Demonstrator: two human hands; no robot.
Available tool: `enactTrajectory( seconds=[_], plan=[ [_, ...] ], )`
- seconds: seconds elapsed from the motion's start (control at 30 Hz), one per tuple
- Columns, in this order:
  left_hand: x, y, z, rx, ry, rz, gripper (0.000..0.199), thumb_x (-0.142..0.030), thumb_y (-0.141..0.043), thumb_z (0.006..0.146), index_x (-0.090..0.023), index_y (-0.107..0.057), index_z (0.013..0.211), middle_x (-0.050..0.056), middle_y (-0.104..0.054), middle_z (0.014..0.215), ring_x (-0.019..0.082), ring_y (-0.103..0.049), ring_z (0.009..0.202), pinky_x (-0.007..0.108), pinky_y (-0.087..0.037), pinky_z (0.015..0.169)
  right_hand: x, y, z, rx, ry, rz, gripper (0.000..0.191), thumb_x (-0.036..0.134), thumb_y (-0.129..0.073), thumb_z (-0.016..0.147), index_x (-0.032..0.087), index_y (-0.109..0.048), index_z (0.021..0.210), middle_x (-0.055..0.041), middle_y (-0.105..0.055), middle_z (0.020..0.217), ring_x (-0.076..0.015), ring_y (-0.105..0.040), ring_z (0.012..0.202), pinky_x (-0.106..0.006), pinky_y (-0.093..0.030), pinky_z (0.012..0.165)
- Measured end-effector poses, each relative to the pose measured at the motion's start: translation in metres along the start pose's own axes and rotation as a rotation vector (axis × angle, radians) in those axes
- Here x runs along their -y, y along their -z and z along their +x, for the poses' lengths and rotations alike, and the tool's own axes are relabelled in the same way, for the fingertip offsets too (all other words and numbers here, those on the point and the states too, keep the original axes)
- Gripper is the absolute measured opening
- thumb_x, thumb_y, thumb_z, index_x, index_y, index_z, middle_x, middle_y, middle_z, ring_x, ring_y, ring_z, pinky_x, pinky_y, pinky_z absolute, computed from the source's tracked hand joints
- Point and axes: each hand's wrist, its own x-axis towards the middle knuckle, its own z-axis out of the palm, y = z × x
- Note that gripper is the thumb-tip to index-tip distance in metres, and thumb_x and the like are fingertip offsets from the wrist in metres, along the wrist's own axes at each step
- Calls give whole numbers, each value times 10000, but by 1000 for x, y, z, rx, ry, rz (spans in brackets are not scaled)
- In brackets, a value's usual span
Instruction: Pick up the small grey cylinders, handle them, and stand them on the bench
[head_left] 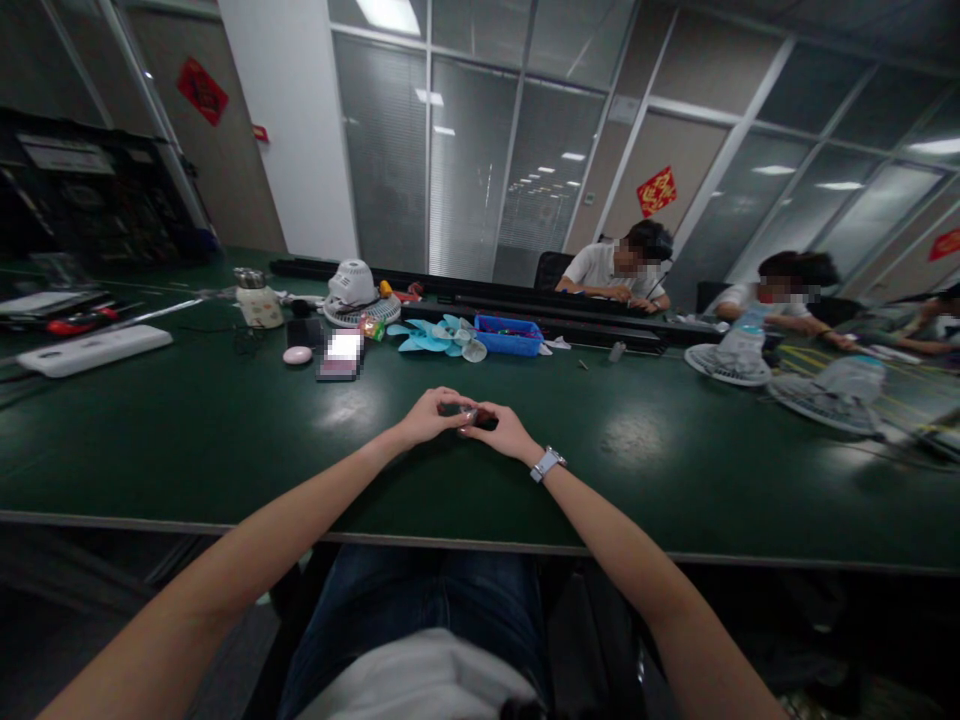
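Note:
Close above the green table, my left hand [435, 416] and my right hand [504, 432] meet with their fingertips around a small, shiny, clear-looking object [466, 416]. Its kind cannot be made out, since the fingers cover most of it. Both hands are closed on it, thumbs and fingertips pinching from either side. A watch with a pale strap [547, 464] is on my right wrist.
Behind my hands lie light-blue fan blades [431, 336], a blue bin [510, 335] of small parts, a phone [341, 355] and a pink round object [298, 355]. A white fan [352, 290] and power strip [94, 350] stand left. People [615, 275] sit across the table [247, 450].

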Motion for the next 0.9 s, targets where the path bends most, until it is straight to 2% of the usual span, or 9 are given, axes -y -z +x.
enactTrajectory(
  seconds=[0.47, 0.77, 0.9],
  plan=[
    [5, 2, 0, -21, 28, 102, 365, -486, -726, 750, -281, -773, 1047, 68, -655, 1025, 257, -582, 996, 396, -472, 858, 8, 1, -1, 21, -12, 10, 373, 356, -780, 746, 164, -684, 1051, -72, -726, 1002, -200, -667, 918, -368, -509, 872],
    [8, 4, 0, -71, 26, 141, 346, -474, -770, 710, -258, -779, 980, 63, -664, 1008, 257, -576, 997, 378, -475, 833, 5, 1, -1, 4, -36, -3, 408, 334, -799, 724, 155, -674, 1069, -75, -724, 1003, -189, -665, 905, -358, -518, 857],
    [0, 4, -4, -21, 1, 134, 444, -492, -711, 775, -289, -709, 1170, 75, -617, 1156, 274, -526, 1122, 396, -469, 884, 5, 0, -1, -6, -18, 25, 404, 322, -801, 723, 149, -669, 1063, -81, -722, 1022, -193, -666, 920, -372, -511, 889]
  ],
)
